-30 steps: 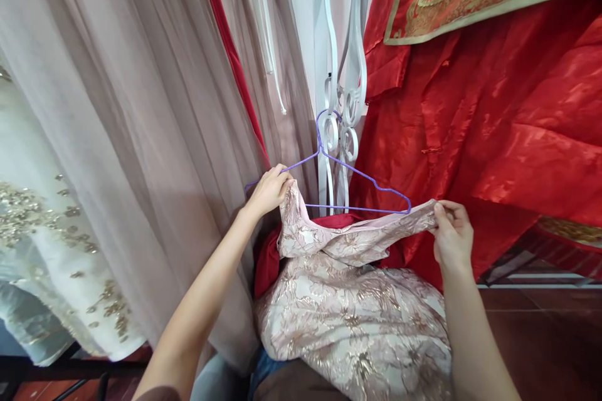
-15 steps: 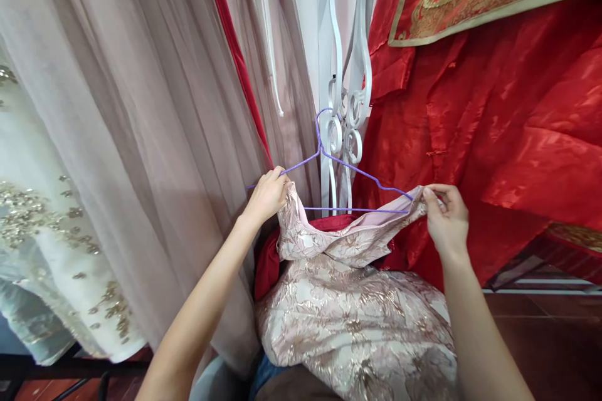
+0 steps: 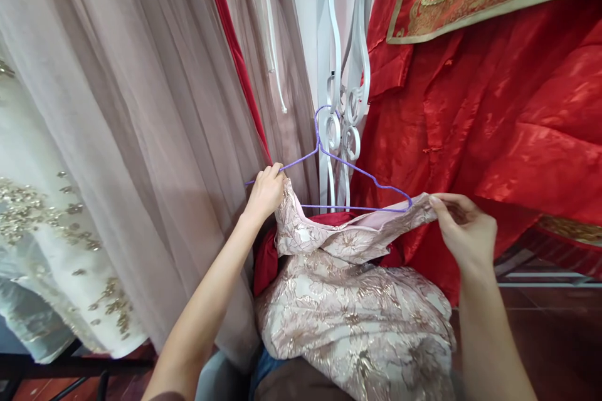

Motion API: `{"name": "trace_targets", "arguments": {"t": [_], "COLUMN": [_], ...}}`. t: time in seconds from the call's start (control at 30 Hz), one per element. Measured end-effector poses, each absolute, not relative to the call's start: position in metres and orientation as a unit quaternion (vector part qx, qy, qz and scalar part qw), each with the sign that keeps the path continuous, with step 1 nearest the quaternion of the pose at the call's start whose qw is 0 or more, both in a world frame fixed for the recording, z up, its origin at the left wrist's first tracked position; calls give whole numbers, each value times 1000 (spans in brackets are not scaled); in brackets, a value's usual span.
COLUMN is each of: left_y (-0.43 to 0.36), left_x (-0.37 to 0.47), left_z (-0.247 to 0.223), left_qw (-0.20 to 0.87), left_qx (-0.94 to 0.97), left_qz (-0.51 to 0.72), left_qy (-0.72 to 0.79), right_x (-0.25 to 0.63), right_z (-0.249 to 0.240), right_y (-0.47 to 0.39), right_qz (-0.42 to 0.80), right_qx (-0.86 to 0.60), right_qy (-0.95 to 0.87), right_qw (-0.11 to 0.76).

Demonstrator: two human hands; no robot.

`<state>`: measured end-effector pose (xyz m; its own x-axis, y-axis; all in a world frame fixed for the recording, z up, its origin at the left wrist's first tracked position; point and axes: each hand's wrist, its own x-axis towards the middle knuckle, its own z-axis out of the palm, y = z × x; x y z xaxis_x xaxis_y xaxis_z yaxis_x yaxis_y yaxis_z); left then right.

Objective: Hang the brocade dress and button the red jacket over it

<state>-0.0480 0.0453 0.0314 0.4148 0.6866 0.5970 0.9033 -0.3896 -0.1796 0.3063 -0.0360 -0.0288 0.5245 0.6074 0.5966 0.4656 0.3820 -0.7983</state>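
A pink and gold brocade dress (image 3: 348, 313) lies across my lap, its neckline raised toward a purple wire hanger (image 3: 367, 169). My left hand (image 3: 267, 191) is closed on the hanger's left arm together with the dress's left shoulder edge. Between thumb and fingers, my right hand (image 3: 465, 225) pinches the tip of the right shoulder strap and stretches it out to the right. The hanger's right corner stands free beside that strap, at its inner side. Red fabric (image 3: 268, 263) shows behind the bodice.
Beige tulle (image 3: 179, 106) hangs on the left, next to a white gown with gold sequins (image 3: 108, 307). White scrolled metalwork (image 3: 350, 100) stands behind the hanger. On the right hangs a red satin garment (image 3: 470, 119) with gold embroidery. Dark reddish floor tiles (image 3: 512, 332) show below it.
My right hand has moved to the right, pulling the strap outward. The strap has come away from the hanger's right corner, which now shows fully. My left hand has barely moved.
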Motion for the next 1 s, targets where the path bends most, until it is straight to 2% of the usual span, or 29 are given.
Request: {"name": "trace_targets", "arguments": {"t": [0.17,0.47,0.7,1.0], "left_y": [39,36,37,33], "left_x": [-46,-49,-44,-41], "left_z": [34,35,32,27], "left_qw": [247,171,151,146], "left_qx": [-802,-830,-844,-844], "left_qz": [-218,-258,-258,-274], "left_qy": [-498,-465,-445,-438], "right_x": [295,321,298,273], "right_z": [-9,-36,-12,5], "right_y": [-26,0,23,21], "right_qz": [-1,10,32,-2], "right_qx": [-574,-583,-560,-514], "right_qy": [-564,-498,-534,-669], "right_qw": [594,642,633,537]}}
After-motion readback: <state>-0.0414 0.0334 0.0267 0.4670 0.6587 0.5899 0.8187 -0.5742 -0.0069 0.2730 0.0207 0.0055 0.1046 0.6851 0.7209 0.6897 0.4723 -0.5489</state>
